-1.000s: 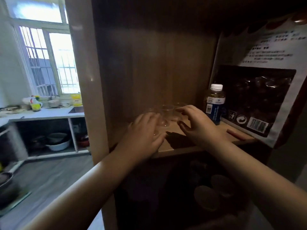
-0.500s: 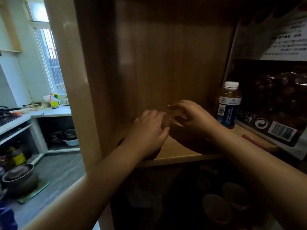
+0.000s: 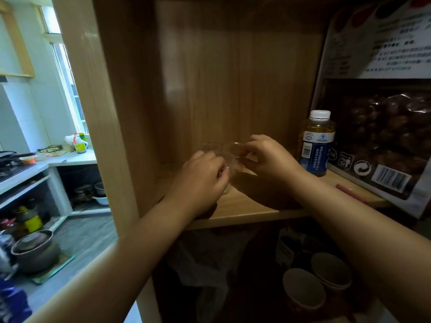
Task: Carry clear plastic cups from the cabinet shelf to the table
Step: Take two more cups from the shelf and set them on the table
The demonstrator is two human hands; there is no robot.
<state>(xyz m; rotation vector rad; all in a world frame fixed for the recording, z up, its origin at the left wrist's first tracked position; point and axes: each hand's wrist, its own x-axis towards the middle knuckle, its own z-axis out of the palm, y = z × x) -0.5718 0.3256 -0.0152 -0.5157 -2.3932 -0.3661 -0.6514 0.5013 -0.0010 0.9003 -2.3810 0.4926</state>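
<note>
I can't read the blurred print on the bottle (image 3: pixel 316 143) or bag (image 3: pixel 382 141). My left hand (image 3: pixel 200 180) and right hand (image 3: pixel 268 157) both pinch clear cups (image 3: pixel 224 151), lifted just above the shelf (image 3: pixel 245 206).

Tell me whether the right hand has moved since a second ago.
Yes. The right hand has closed on a clear cup and lifted slightly off the shelf, staying just left of the bottle, which stands in the same spot.
</note>
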